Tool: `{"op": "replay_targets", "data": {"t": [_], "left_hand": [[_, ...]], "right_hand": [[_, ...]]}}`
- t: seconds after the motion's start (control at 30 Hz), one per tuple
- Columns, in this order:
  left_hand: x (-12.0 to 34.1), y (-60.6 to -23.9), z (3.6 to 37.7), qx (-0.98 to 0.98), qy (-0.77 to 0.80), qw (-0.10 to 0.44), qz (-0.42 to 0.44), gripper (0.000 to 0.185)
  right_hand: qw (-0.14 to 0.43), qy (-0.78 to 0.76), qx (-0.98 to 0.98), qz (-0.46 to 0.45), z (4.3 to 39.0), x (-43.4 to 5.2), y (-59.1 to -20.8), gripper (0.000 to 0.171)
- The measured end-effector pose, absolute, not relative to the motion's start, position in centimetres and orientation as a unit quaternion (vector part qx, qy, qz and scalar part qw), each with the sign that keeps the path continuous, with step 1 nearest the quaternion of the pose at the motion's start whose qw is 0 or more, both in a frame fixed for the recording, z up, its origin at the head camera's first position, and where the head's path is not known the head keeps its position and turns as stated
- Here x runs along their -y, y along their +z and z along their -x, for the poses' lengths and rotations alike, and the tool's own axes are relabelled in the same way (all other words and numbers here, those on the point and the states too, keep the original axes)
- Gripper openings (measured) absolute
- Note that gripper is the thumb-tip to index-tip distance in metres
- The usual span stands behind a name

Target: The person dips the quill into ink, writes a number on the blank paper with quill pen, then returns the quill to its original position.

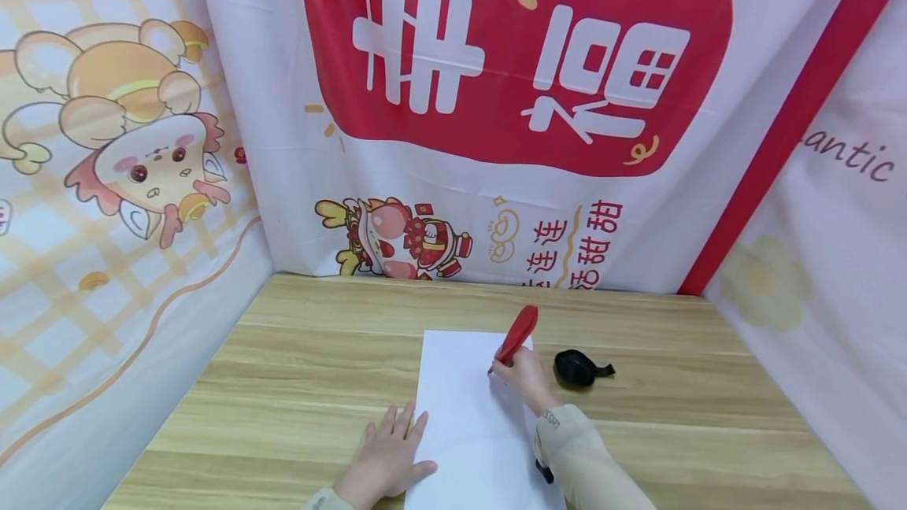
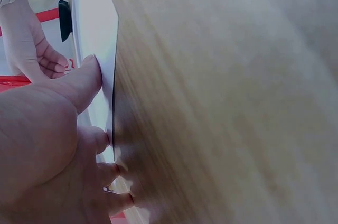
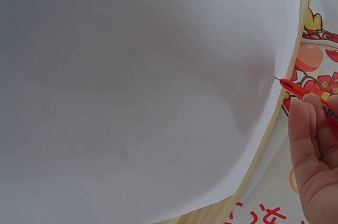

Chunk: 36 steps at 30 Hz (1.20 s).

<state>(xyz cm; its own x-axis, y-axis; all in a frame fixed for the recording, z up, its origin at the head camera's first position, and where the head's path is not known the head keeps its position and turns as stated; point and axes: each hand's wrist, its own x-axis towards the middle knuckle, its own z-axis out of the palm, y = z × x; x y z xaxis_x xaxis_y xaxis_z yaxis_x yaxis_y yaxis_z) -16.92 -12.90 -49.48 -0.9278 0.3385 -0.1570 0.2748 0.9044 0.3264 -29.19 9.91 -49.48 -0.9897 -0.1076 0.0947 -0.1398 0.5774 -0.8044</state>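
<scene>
A white sheet of paper (image 1: 460, 408) lies on the wooden table (image 1: 298, 360). My left hand (image 1: 388, 455) rests flat on the table with straight fingers, its thumb on the sheet's left edge (image 2: 100, 39). My right hand (image 1: 523, 378) grips a red pen (image 1: 516, 334) over the sheet's far right part. The pen's fat end points up and away. In the right wrist view the pen tip (image 3: 285, 84) touches the paper (image 3: 148, 86) close to its edge, beside my curled fingers (image 3: 309, 145).
A small black object (image 1: 577, 368) with a short tail lies on the table just right of the paper. Printed banners (image 1: 510, 101) wall in the table at the back and on both sides. Bare wood (image 2: 227, 97) lies left of the sheet.
</scene>
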Motion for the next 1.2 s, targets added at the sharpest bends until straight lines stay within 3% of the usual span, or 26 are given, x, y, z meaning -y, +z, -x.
{"op": "replay_targets", "data": {"t": [1.2], "left_hand": [[12.93, -49.35, 16.91, -0.969, 0.156, 0.115, -0.154, 0.073]], "right_hand": [[0.003, 0.45, 0.891, -0.063, 28.49, -9.86, -49.44, 0.008]]}}
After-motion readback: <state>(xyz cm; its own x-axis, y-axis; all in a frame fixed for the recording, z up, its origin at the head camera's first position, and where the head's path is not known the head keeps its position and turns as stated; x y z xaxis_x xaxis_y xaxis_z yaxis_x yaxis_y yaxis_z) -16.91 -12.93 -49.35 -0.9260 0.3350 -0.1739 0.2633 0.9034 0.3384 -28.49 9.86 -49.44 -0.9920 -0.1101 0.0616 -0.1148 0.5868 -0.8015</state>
